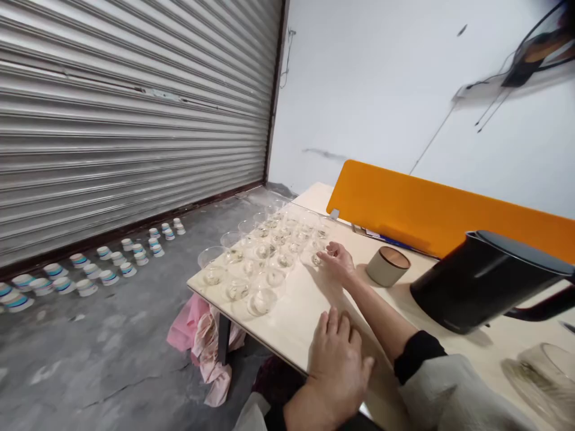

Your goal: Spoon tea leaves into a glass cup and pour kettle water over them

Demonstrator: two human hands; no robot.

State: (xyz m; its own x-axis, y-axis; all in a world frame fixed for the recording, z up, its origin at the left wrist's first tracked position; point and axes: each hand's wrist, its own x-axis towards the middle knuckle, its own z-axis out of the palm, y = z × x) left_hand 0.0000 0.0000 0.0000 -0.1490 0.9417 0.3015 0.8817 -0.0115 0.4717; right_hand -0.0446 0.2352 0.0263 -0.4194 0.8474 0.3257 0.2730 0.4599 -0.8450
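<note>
My left hand point(338, 354) lies flat and open on the near edge of the light wooden table point(296, 317), fingers pointing away. My right hand point(338, 261) reaches forward over the table, its fingers curled at a small clear glass cup point(317, 258) at the right edge of a group of several glass cups point(265, 251). I cannot make out whether the fingers grip that cup. Each cup holds a little something pale at the bottom.
A black electric kettle point(485, 278) stands at the right, with a beige lidded jar point(388, 266) beside it and an orange divider panel point(440, 209) behind. Glassware point(539, 377) sits at the near right. Several white-and-blue bowls point(90, 269) line the floor by a roller shutter. Pink cloth point(202, 341) lies under the table.
</note>
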